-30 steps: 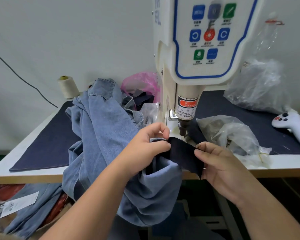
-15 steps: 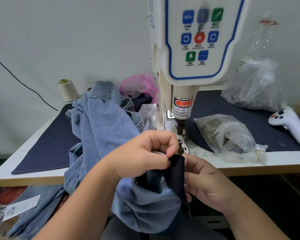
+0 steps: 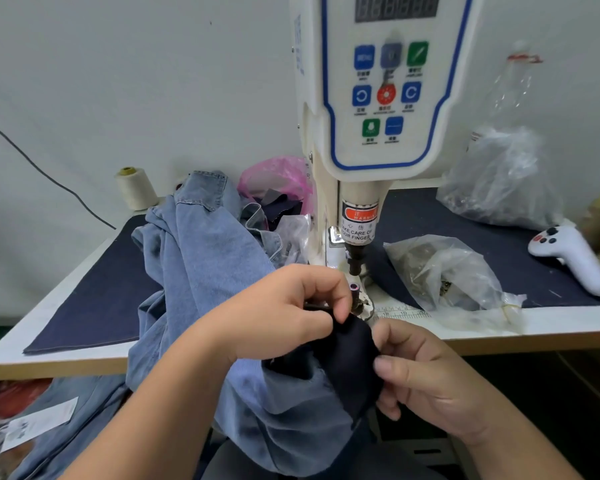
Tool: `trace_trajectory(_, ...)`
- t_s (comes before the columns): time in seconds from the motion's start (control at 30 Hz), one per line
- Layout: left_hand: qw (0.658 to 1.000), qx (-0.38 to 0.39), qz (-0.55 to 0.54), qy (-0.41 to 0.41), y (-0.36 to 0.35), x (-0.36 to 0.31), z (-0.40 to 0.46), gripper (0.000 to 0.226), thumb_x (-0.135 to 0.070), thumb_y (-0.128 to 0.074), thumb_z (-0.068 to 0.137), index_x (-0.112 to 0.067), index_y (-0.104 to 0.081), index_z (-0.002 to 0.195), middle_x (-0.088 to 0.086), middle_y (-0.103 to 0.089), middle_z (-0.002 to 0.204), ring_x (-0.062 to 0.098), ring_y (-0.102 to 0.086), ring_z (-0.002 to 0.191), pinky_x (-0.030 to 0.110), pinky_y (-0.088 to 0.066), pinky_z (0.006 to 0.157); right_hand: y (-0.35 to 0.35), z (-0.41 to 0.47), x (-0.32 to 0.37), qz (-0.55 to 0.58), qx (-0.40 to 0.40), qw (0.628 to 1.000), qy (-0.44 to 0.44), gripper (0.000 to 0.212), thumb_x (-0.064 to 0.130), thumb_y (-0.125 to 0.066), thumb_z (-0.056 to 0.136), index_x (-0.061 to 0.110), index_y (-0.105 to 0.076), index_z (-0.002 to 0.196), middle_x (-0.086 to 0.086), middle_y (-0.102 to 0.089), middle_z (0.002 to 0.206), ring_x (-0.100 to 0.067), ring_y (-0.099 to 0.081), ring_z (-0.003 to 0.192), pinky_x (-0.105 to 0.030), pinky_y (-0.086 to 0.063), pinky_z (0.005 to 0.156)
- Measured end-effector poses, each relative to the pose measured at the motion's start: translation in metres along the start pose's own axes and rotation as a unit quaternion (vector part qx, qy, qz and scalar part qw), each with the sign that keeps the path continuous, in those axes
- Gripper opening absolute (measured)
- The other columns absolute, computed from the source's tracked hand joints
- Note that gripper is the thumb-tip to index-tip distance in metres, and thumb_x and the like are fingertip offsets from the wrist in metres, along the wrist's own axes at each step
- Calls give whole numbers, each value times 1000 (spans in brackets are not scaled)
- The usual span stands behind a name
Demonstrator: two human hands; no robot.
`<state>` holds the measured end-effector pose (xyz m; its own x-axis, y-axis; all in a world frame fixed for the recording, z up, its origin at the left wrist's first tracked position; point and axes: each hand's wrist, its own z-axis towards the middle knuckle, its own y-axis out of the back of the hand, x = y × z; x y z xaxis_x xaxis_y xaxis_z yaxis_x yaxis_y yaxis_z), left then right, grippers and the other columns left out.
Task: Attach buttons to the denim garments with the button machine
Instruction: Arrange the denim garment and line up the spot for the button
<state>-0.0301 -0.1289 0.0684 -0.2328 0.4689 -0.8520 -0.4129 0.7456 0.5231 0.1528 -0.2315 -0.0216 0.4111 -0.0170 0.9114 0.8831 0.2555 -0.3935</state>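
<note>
Evidently the dark cloth [image 3: 352, 362] is pinched by the left hand [image 3: 284, 317] and gripped by the right hand [image 3: 426, 379], lining it up for the machine [image 3: 355, 258].

Both hands [image 3: 343, 341] on dark fabric [image 3: 352, 355] (pinched).

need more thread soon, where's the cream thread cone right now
In the head view the cream thread cone stands upright at the table's far left, against the wall, just left of the light denim pile and well left of the button machine.
</note>
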Motion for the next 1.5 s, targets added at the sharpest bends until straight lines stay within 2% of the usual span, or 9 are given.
trace_trajectory(0.17,996,-75,-13,46,3,15,8,19,-14,-50,71,-27,-56,83,15,-55,77,19,-38,62,28,-35,56,13,6,6,-42,-150,988,0,16,12,-79,75,25,-71,71,-2,-55,59,-12,-44,41,-24,-38,42)
trace_trajectory(0.27,988,-134,-16,73,0,28,17,11,-15,-63,83,-22,-62,91,14,-70,96,20,-60,74,29,-49,73,17,14,13,-22,-201,979,-6,8,11,-72,67,16,-70,73,-3,-54,55,-11,-45,40,-24,-38,40)
trace_trajectory(0.4,981,-139,-41,127,0,44,24,20,-8,-62,91,-25,-71,94,-3,-75,95,8,-62,66,17,-46,53,24,23,17,-18,-231,972,-38,17,3,-71,63,4,-62,77,-8,-51,54,-11,-47,40,-23,-42,38)
trace_trajectory(0.6,980,-127,-69,134,7,49,31,31,-4,-57,91,-29,-76,89,-2,-69,72,10,-55,56,20,-44,51,34,35,17,-15,-227,972,-49,11,3,-73,62,14,-73,63,-7,-56,57,-12,-52,44,-23,-46,41)
trace_trajectory(0.77,976,-144,-82,143,4,56,44,18,-14,-64,91,-21,-74,78,-8,-62,59,5,-52,50,15,-41,48,44,43,19,-29,-230,972,-40,12,8,-73,62,19,-72,65,-3,-58,59,-11,-52,46,-23,-47,46)
trace_trajectory(0.9,973,-179,-58,133,0,65,51,20,-33,-74,87,-19,-74,73,-5,-66,66,3,-56,59,13,-46,59,46,48,17,-18,-231,972,-35,24,6,-72,62,11,-61,83,-2,-56,61,-10,-51,48,-23,-47,46)
trace_trajectory(1.03,968,-185,-92,142,2,73,52,15,-28,-76,85,-22,-75,72,0,-70,74,6,-62,68,17,-50,68,45,52,13,-4,-219,975,-31,27,5,-70,62,10,-57,85,0,-54,59,-9,-49,47,-22,-43,44)
trace_trajectory(1.17,967,-177,-131,131,3,76,50,16,-20,-76,85,-24,-75,70,-5,-72,74,4,-64,69,12,-49,66,49,51,8,1,-192,980,-42,22,3,-74,68,14,-60,80,-1,-47,59,-11,-46,48,-24,-41,45)
trace_trajectory(1.5,963,-174,-176,111,-2,81,49,7,-14,-73,88,-14,-73,81,-3,-73,78,5,-66,74,13,-51,71,56,49,0,48,-182,982,-17,34,2,-69,69,12,-53,98,2,-48,60,-10,-46,48,-23,-41,43)
